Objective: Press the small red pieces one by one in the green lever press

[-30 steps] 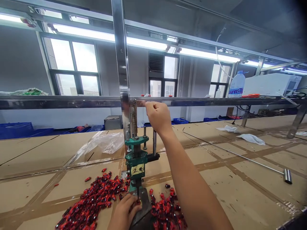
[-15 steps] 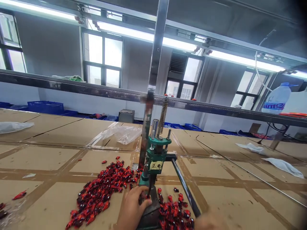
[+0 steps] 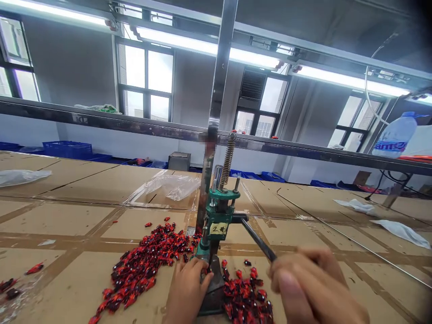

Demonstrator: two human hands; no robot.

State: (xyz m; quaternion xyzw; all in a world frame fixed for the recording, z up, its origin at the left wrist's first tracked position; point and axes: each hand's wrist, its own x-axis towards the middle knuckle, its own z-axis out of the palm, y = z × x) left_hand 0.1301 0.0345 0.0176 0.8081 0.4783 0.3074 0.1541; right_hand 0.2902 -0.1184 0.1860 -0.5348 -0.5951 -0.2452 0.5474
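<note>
A green hand press (image 3: 218, 216) with a spring on top and a "2 #" label stands at the centre. My left hand (image 3: 191, 283) is at its base, fingers closed around something too hidden to make out under the ram. My right hand (image 3: 310, 283) is wrapped round the end of the press's lever (image 3: 258, 238), at the right. A large pile of small red and black parts (image 3: 145, 261) lies left of the press. A smaller pile of similar parts (image 3: 245, 294) lies between the press base and my right hand.
Cardboard sheets (image 3: 77, 216) joined with tape cover the table. A metal post (image 3: 222, 67) rises behind the press and meets a horizontal rail (image 3: 151, 130). Clear plastic film (image 3: 175, 186) and a long thin rod (image 3: 324, 220) lie farther back. A water bottle (image 3: 396, 135) stands at right.
My right hand has come up into fuller view and the lever has swung upward with it. My left hand stays at the press base, its fingers slightly shifted.
</note>
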